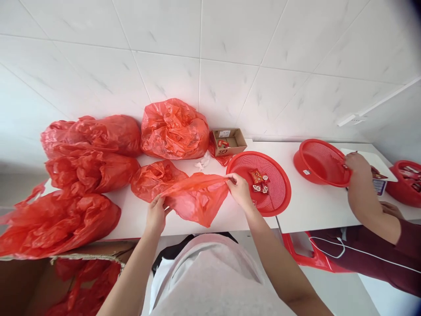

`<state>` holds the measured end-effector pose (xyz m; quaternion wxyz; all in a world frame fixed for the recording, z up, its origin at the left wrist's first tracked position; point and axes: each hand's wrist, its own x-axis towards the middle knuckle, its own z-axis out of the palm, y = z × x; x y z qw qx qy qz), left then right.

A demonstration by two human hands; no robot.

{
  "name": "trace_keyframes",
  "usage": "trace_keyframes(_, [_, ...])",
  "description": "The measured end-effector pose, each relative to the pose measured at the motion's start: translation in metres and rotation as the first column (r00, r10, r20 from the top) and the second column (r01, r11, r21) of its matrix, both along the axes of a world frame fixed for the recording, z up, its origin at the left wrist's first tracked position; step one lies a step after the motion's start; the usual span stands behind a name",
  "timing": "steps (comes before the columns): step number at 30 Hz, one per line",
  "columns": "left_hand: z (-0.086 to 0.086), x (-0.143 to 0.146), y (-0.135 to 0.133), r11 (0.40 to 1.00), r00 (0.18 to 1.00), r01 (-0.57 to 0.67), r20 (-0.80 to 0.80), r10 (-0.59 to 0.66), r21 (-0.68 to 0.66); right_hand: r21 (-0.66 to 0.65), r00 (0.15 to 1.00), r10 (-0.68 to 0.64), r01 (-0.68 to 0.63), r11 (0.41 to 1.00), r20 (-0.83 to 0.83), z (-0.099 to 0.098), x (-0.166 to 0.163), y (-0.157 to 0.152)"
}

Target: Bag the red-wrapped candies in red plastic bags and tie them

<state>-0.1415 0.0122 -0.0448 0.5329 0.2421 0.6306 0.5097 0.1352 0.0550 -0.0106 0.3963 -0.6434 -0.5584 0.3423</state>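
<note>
Both of my hands hold one red plastic bag (197,197) stretched over the white table (312,210). My left hand (157,213) grips its lower left edge. My right hand (239,189) pinches its upper right corner, just at the rim of a round red mesh basket (279,193). A few small red and white wrapped packets (259,181) lie inside that basket. Another crumpled red bag (151,177) lies right behind the one I hold.
Several stuffed red bags (92,136) crowd the table's left half and back wall. A small open cardboard box (228,141) stands behind the basket. A co-worker's hand (357,164) holds a second red basket (320,161) at right. A carton with red bags (66,285) stands below left.
</note>
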Motion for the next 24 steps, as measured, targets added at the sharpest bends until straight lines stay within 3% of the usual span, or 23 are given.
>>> trace_keyframes(3, [0.0, 0.001, -0.012, 0.996, 0.951, 0.038, -0.309, -0.012, 0.079, -0.026, 0.986, 0.029, -0.033, 0.999, -0.164, 0.001, -0.007, -0.002])
trace_keyframes(5, [0.002, 0.013, -0.018, 0.972, 0.811, 0.153, -0.584, -0.022, 0.176, -0.052, 0.973, 0.083, -0.096, 0.994, -0.215, -0.001, -0.019, -0.006])
trace_keyframes(7, [0.004, 0.025, -0.018, 0.949, 0.717, 0.262, -0.693, -0.071, 0.174, -0.079, 0.958, 0.166, -0.189, 0.979, -0.236, -0.004, -0.029, -0.01])
trace_keyframes(9, [0.004, 0.031, -0.013, 0.949, 0.765, 0.299, -0.62, -0.173, 0.104, -0.104, 0.951, 0.231, -0.256, 0.961, -0.207, -0.006, -0.031, -0.012])
trace_keyframes(11, [0.005, 0.031, -0.006, 0.948, 0.824, 0.317, -0.507, -0.254, 0.04, -0.109, 0.967, 0.232, -0.243, 0.964, -0.105, -0.002, -0.027, -0.012])
trace_keyframes(14, [0.007, 0.028, 0.002, 0.941, 0.881, 0.339, -0.354, -0.313, 0.012, 0.024, 0.982, 0.182, -0.183, 0.983, 0.059, 0.014, -0.027, -0.016])
trace_keyframes(17, [0.01, 0.033, 0.007, 0.939, 0.928, 0.344, -0.154, -0.34, 0.005, 0.117, 0.953, 0.297, -0.302, 0.946, 0.063, 0.026, -0.047, -0.026])
trace_keyframes(20, [0.012, 0.039, 0.011, 0.945, 0.945, 0.326, 0.007, -0.326, -0.023, -0.047, 0.887, 0.448, -0.446, 0.894, 0.112, 0.015, -0.069, -0.031])
trace_keyframes(24, [0.018, 0.019, 0.017, 0.952, 0.945, 0.303, 0.142, -0.295, -0.045, -0.335, 0.842, 0.488, -0.402, 0.852, 0.23, -0.023, -0.048, -0.026])
